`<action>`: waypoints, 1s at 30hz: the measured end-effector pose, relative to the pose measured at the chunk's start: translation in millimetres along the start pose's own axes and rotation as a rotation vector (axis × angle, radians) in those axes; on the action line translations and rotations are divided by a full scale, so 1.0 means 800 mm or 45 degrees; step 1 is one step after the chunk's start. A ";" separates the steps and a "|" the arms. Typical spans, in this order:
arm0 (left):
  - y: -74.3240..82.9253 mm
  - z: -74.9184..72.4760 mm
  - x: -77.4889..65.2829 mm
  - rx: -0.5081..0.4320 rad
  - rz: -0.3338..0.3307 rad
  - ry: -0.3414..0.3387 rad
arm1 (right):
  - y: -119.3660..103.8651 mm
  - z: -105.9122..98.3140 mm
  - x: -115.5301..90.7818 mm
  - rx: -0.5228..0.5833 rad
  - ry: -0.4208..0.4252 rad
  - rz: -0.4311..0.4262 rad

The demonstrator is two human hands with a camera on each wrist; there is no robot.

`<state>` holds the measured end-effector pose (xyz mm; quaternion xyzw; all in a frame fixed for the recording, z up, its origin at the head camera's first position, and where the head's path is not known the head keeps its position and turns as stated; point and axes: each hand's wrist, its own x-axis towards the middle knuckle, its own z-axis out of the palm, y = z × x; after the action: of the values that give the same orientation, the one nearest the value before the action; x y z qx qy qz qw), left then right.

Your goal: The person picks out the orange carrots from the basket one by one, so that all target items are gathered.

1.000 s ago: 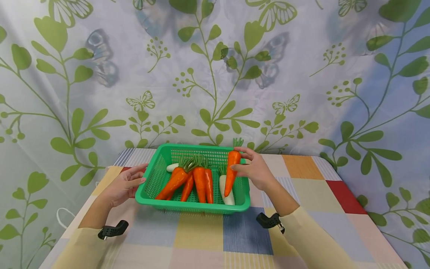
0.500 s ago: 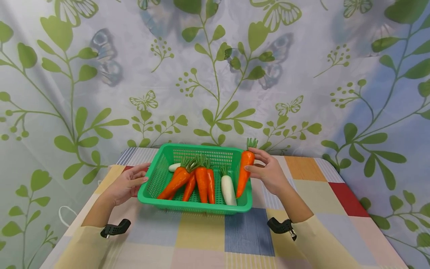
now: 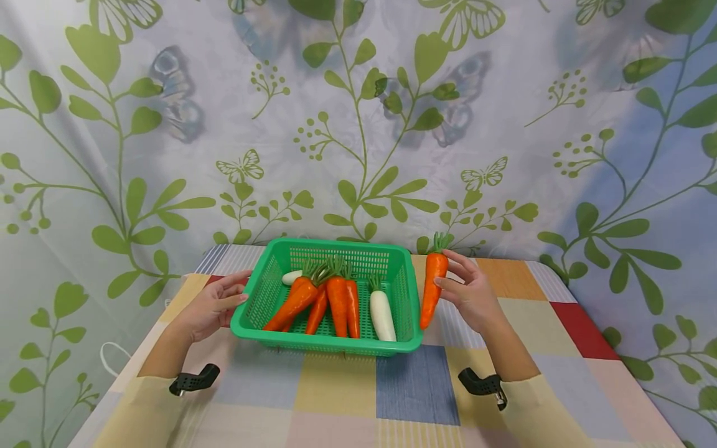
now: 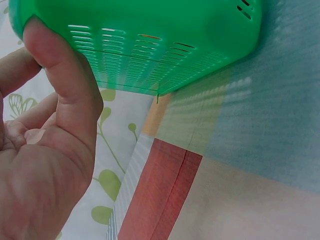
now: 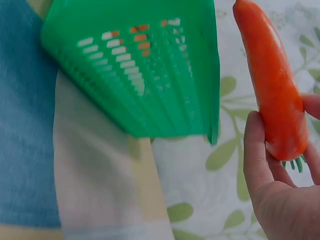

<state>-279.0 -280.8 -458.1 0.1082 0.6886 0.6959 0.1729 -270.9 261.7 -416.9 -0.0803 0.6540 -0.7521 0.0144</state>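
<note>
My right hand [image 3: 473, 292] pinches an orange carrot [image 3: 434, 287] with green stems by its upper part, thumb on one side and fingers on the other. The carrot hangs tip down just outside the right rim of a green slotted plastic basket [image 3: 336, 343]. In the right wrist view, a gap shows between the carrot [image 5: 272, 80] and the basket wall [image 5: 175, 95]. My left hand [image 3: 210, 308] touches the basket's left rim with thumb and fingertips, its fingers relaxed. Inside the basket lie several carrots [image 3: 338, 305], a white radish [image 3: 382, 316] and another white piece [image 3: 291, 277], partly covered.
The basket stands on a patchwork tablecloth [image 3: 336, 386]. A leaf-and-butterfly curtain [image 3: 358, 124] hangs close behind the table. A white cable [image 3: 107, 359] loops at the left edge. Black wrist mounts [image 3: 195, 378] sit on both forearms.
My right hand has carried the carrot rightward, from above the white radish in the basket to beyond the right rim. The left hand stays at the left rim.
</note>
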 end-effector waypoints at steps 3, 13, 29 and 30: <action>0.001 0.000 0.000 -0.022 0.013 -0.012 | 0.007 -0.014 -0.001 -0.005 0.010 0.014; -0.001 0.000 0.000 -0.045 0.011 -0.017 | 0.034 -0.051 -0.006 -0.155 0.040 0.107; 0.001 0.001 0.000 -0.062 -0.001 -0.021 | 0.069 -0.092 0.004 -0.587 0.040 0.245; 0.001 0.001 0.000 -0.064 0.001 -0.022 | 0.070 -0.093 0.005 -0.610 0.031 0.245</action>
<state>-279.2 -280.0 -457.6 0.1101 0.6693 0.7122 0.1811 -289.9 326.5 -481.2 -0.0099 0.8182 -0.5719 0.0586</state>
